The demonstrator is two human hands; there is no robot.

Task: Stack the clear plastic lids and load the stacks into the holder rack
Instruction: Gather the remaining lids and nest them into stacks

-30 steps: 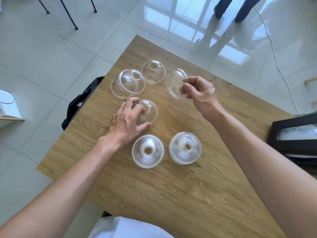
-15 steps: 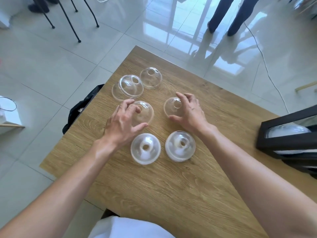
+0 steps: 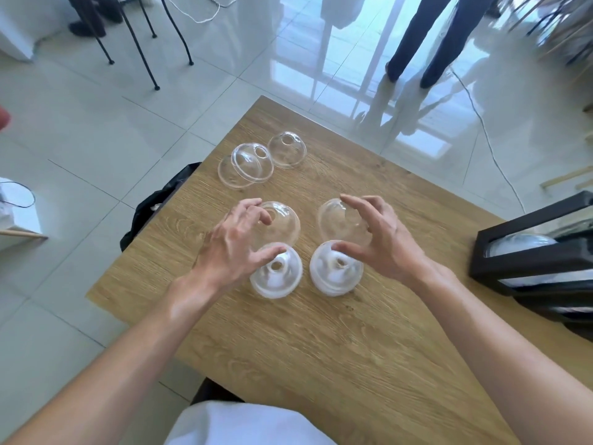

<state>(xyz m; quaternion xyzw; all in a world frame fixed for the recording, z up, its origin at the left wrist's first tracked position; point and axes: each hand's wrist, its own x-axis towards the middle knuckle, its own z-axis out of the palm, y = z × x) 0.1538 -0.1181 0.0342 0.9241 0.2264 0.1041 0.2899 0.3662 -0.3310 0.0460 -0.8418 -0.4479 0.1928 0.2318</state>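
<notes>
Bare table (image 3: 369, 364) lies nearside; holder rack (image 3: 532, 261) occupies right edge.
Left hand (image 3: 234, 248) and right hand (image 3: 382, 245) spread wide, empty, over clear domed lids (image 3: 276, 274).

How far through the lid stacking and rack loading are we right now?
Done: the black holder rack at the right already holds some lids, and two cloudy stacks sit near the person. In hand: nothing gripped; left hand and right hand hover over two single dome lids. Left: the far lids remain unstacked.
</notes>
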